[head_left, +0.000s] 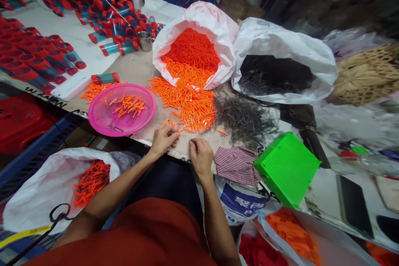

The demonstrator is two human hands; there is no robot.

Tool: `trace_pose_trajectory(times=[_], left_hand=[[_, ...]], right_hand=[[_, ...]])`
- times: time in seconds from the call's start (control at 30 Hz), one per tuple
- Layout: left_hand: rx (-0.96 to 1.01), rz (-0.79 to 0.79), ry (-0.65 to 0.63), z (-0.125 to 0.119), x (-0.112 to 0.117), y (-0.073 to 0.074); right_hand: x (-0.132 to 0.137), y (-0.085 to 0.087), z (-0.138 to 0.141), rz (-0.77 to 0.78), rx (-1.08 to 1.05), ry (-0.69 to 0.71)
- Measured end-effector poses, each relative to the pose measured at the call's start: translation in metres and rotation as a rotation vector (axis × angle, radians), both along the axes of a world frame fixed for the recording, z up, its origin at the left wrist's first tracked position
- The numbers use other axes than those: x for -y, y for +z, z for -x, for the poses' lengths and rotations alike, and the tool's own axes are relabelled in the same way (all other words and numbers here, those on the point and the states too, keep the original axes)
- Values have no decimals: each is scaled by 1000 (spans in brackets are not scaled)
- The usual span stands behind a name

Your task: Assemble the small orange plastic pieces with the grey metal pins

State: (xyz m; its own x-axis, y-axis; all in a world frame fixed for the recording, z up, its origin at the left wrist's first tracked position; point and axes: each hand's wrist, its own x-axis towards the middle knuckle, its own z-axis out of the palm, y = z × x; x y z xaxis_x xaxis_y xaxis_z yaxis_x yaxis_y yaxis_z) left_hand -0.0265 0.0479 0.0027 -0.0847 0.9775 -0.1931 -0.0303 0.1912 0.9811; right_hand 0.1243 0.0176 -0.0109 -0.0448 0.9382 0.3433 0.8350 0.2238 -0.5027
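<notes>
My left hand [163, 141] is at the table's front edge with thumb and fingers pinched together. At its fingertips shows a bit of a small orange plastic piece [178, 136]. My right hand [201, 157] is closed beside it, fingers curled, and what it may hold is hidden. Just beyond both hands spreads a pile of thin orange plastic pieces [196, 110], spilling from a white sack [224, 23]. To the right lies a heap of thin dark grey pieces [245, 118] before a second white sack [280, 35]. A pink mesh basket [146, 112] left of my hands holds some orange pieces.
A checked cloth [237, 164] and a green basket [288, 168] lie to the right, near a phone [353, 203]. Teal tubes with red ends [118, 29] crowd the back left beside a metal cup [144, 41]. Below the edge stands a sack of orange-red pieces [93, 178].
</notes>
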Motion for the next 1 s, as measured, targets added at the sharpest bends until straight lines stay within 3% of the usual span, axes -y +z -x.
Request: trace_pose_trajectory(times=[0.3,1.0], left_hand=[[-89,53,-63,6,-21,1],[219,29,-54,15,-23,-8]], right_hand=[[4,-1,-1,-15,-30,20],[4,-3,-2,-46,-135,24]])
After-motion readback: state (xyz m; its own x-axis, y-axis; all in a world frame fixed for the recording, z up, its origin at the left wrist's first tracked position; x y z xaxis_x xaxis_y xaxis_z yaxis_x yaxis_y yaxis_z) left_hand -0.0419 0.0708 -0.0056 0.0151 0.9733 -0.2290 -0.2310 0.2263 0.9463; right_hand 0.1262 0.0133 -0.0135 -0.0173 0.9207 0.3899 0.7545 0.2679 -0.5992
